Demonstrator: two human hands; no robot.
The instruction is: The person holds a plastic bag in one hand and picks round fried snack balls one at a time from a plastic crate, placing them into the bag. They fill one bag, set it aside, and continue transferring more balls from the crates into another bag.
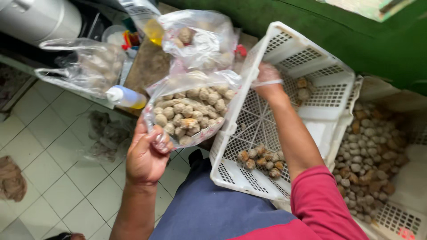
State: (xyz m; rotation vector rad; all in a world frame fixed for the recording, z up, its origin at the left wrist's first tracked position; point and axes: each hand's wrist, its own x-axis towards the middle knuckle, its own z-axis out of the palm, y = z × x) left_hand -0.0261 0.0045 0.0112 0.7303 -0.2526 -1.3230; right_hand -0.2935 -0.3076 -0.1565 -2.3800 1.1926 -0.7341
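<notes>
Head view. The left hand (146,155) is closed around the gathered edge of a clear plastic bag (191,111) of pale round balls, held above the tiled floor (53,173). The right hand (268,79) (covered by a thin transparent glove) reaches into a tilted white perforated crate (329,95); how far its fingers are curled cannot be told. A small heap of brownish balls (261,160) lies in the crate's lower corner. A second crate (400,218) of balls sits just beside it.
</notes>
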